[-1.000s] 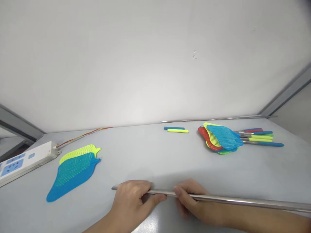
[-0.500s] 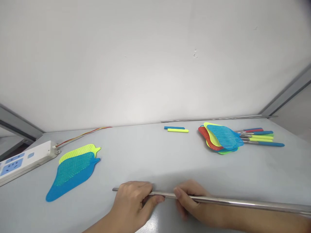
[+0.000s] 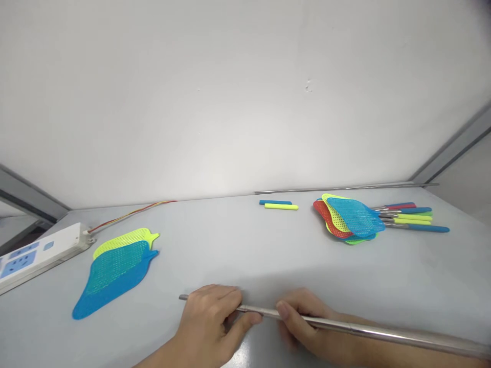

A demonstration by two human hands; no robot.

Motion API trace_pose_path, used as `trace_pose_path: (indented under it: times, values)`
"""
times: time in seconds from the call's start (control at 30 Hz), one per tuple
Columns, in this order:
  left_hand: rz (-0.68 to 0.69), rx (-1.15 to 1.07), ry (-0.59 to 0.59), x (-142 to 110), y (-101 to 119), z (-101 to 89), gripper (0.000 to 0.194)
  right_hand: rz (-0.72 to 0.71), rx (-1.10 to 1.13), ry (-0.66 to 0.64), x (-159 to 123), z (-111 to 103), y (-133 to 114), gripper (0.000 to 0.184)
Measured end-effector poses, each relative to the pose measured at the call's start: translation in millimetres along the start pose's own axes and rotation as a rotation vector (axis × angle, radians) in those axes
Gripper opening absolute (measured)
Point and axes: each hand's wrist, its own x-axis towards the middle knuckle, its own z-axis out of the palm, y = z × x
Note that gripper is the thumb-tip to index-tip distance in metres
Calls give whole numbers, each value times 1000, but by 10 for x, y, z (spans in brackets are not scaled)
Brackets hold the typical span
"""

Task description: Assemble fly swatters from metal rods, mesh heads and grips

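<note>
A pale wall (image 3: pixel 230 117) is rising behind a grey tabletop (image 3: pixel 230 245), with a grey metal frame (image 3: pixel 452 144) slanting in at either side. A glare is shining on the tabletop's near part, between the two hands. Along the wall's foot, on the right, a thin metal rod (image 3: pixel 345 188) is lying. At the left a white power strip (image 3: pixel 57 245) is resting, its red and yellow wires (image 3: pixel 130 214) trailing toward the wall. Beside it, a blue swatter head (image 3: pixel 118 286) is overlapping a yellow-green swatter head (image 3: pixel 123 239). Farther back, a blue sleeve (image 3: pixel 278 202) and a yellow sleeve (image 3: pixel 282 206) are lying side by side, left of a pile of swatters (image 3: pixel 355 217) (their handles are pointing right). In front, a metal tube (image 3: pixel 383 333) is running out past the right edge. The left hand (image 3: pixel 207 317) is curling its fingers over the tube's narrow end; the right hand (image 3: pixel 307 317) is pinching it farther along, between thumb and fingers.
</note>
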Motion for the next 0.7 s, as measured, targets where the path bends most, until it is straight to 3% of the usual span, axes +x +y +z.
trace_pose_path:
  times: [0.43,0.7]
  values:
    - [-14,-53,5,42,-8,-10,39,0,44,34,-8,12,-50,56]
    - [-36,-57,-18,65,2,-30,37,-23,100,130,29,73,26,58]
